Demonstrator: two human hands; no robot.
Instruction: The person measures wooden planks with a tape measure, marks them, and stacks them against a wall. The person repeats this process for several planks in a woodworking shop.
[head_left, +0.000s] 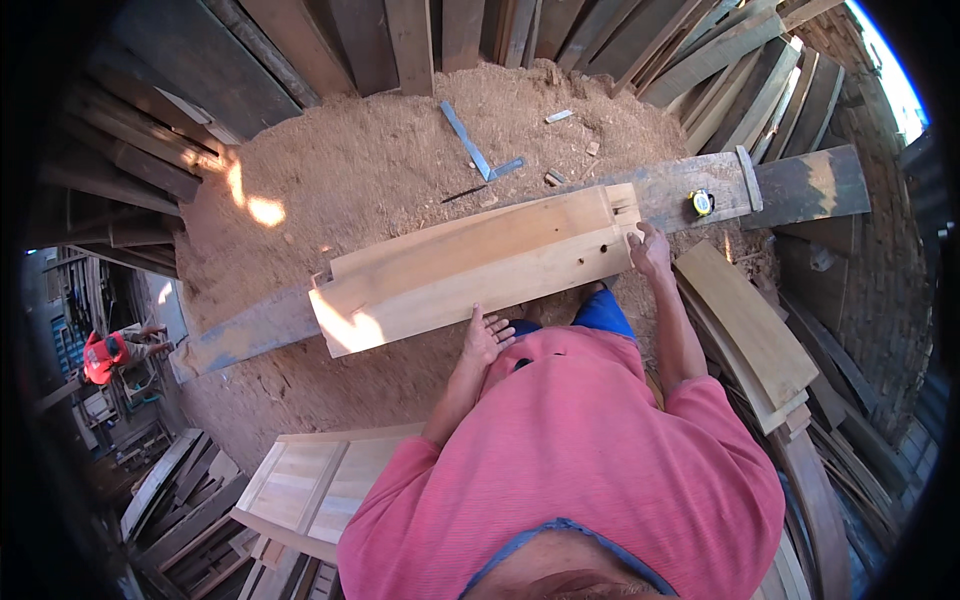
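Note:
Across a long, worn plank bench (245, 330) lies a wide, pale wooden board (450, 300), slightly tilted in view, with a few dark holes near its right end. Behind it shows the edge of another pale board (375, 258), partly covered. My left hand (487, 337) is at the near long edge, fingers stretched and apart, palm partly up. My right hand (650, 252) has its fingers curled at the right end of the wooden board. A yellow tape measure (700, 203) sits on the bench to the right of that hand.
A metal try square (468, 145) and a dark thin stick (463, 195) lie on sawdust (340, 150) beyond the bench. Timber planks (410, 45) lean around the far side. More boards (750, 325) are stacked at right, a panelled piece (320, 485) at lower left. A person in red (105, 355) is far left.

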